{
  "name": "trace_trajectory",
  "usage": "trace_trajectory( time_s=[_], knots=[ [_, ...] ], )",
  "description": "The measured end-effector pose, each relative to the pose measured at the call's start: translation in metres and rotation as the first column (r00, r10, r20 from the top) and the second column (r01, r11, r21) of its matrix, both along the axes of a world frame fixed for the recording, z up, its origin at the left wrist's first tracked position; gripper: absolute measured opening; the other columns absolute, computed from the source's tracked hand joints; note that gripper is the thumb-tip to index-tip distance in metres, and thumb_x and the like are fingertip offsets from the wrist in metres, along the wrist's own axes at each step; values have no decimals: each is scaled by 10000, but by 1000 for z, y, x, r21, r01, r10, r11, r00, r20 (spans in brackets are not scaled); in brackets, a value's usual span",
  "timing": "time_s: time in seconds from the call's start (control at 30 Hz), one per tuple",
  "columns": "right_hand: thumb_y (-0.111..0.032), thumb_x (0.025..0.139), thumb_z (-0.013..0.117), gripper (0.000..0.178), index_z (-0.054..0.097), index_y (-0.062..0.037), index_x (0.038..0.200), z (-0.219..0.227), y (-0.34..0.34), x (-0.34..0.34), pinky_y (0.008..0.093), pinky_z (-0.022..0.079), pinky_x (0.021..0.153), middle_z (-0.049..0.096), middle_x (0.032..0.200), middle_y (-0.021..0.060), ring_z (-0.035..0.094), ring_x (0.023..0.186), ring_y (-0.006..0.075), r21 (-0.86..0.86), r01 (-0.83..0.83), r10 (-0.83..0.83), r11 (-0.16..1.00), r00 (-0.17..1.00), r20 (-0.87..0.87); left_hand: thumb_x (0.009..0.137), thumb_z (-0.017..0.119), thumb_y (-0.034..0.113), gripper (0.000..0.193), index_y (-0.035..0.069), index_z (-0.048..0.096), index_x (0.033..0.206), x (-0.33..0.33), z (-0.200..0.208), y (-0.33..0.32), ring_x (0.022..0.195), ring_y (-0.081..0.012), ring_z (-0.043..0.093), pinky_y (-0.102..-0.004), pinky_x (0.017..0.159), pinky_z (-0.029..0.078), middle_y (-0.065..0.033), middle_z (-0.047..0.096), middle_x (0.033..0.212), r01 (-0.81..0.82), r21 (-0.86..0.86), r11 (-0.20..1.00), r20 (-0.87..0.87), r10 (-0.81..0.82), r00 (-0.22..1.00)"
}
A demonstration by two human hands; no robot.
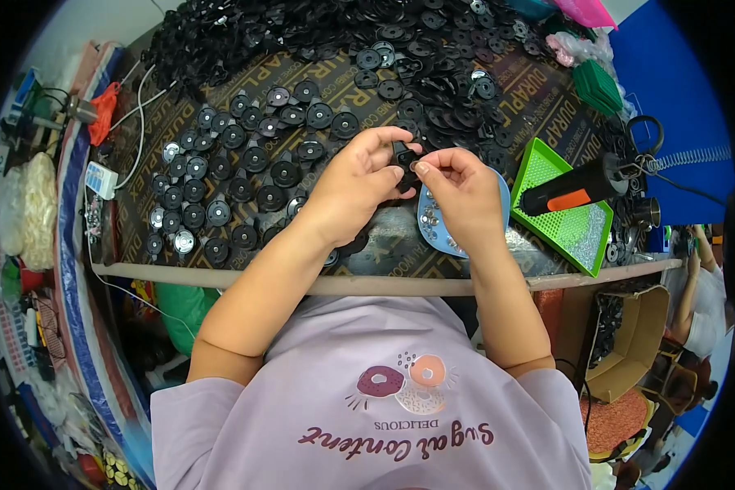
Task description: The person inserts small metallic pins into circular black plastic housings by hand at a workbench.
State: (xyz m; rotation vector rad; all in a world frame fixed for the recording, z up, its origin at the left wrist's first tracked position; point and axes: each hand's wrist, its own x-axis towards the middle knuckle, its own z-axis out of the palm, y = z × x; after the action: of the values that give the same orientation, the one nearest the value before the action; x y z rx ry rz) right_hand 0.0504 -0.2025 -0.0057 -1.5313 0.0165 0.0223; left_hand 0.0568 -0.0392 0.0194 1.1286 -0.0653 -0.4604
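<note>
My left hand [353, 184] grips a small black plastic part [403, 153] between thumb and fingers, above the middle of the table. Close against it, my right hand [469, 196] has thumb and forefinger pinched together at the part's right side. Whatever sits in that pinch is too small and covered to make out. Beneath the right hand lies a light-blue dish [505, 196] with several small shiny metal pieces [430, 216] in it. Left of my left hand, many round black parts [285, 173] are spread in loose rows, some with a silvery centre.
A big heap of black parts [220, 41] covers the table's far side. At right, a black and orange electric screwdriver [567, 192] on a coiled cord rests over a green tray [539, 163]. A white cable and small box [100, 180] lie left. A cardboard box [629, 343] stands below right.
</note>
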Motion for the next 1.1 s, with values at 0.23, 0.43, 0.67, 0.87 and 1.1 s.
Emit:
trace_trajectory(
  time_s=[0.23, 0.43, 0.67, 0.87, 1.1],
  knots=[
    [-10, 734, 681, 163, 619, -35, 882, 11, 4, -6, 395, 477, 753, 597, 936, 85, 575, 848, 305, -594, 402, 192, 696, 693, 695, 897, 459, -52, 384, 9, 419, 1274, -5, -10, 11, 857, -91, 569, -330, 827, 542, -57, 566, 1012, 44, -164, 985, -83, -59, 995],
    [-11, 695, 675, 228, 596, -18, 909, 4, -4, -6, 401, 476, 748, 611, 1044, 100, 596, 890, 297, -623, 374, 386, 687, 539, 749, 902, 528, -1, 380, 12, 441, 1271, -11, 7, 7, 770, -34, 533, -372, 866, 541, 64, 458, 778, -9, -122, 992, -132, -7, 991],
    [-89, 691, 668, 267, 605, -18, 941, 12, -11, -6, 417, 456, 787, 606, 1041, 99, 580, 914, 276, -685, 372, 514, 626, 464, 721, 902, 543, 13, 385, 15, 442, 1273, -13, -2, 13, 754, -26, 521, -366, 858, 542, 72, 439, 760, 28, -175, 984, -101, -46, 994],
    [-110, 690, 666, 306, 612, -14, 975, 21, -10, -7, 418, 439, 798, 603, 1052, 90, 560, 956, 262, -745, 325, 594, 583, 455, 663, 899, 546, 7, 390, 14, 442, 1275, -13, -3, 17, 716, -18, 498, -347, 846, 546, 77, 406, 733, 33, -122, 992, -112, -46, 993],
    [15, 734, 638, 248, 667, -72, 964, 28, -3, -6, 368, 436, 834, 579, 1028, 58, 528, 998, 251, -698, 5, 478, 716, 724, 497, 900, 548, -13, 354, 10, 446, 1238, -15, -7, 28, 856, -168, 652, -287, 728, 554, -96, 632, 1003, 8, -81, 997, -117, -18, 993]
  ],
)
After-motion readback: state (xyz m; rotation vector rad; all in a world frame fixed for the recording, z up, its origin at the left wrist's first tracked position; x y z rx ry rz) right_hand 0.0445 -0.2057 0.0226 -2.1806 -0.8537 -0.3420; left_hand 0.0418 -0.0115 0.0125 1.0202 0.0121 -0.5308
